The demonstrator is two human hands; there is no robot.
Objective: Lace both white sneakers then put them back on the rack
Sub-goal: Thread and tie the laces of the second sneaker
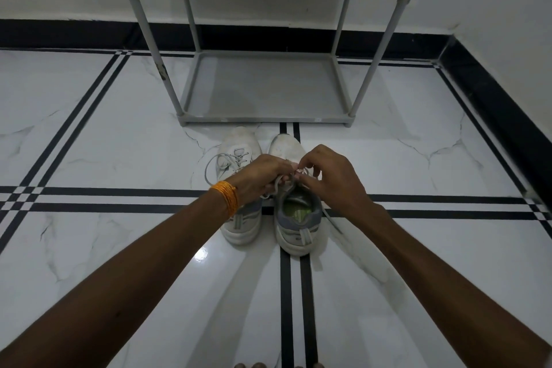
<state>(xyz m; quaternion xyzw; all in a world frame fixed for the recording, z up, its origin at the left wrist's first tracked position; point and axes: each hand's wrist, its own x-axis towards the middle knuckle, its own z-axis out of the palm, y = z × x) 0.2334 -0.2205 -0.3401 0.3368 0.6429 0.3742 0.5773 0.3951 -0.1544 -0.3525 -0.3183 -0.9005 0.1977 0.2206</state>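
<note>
Two white sneakers stand side by side on the floor, toes toward the rack. The left sneaker has its lace threaded, with loose loops lying to its left. The right sneaker shows a grey collar and a green insole. My left hand and my right hand meet over the right sneaker's tongue, each pinching a part of its white lace. One end of that lace trails on the floor to the right. The grey shoe rack stands just beyond the toes.
The rack's bottom shelf and the shelf above it hold nothing. The floor is glossy white marble tile with black stripes. A black skirting runs along the back wall and the right wall. My toes show at the bottom edge.
</note>
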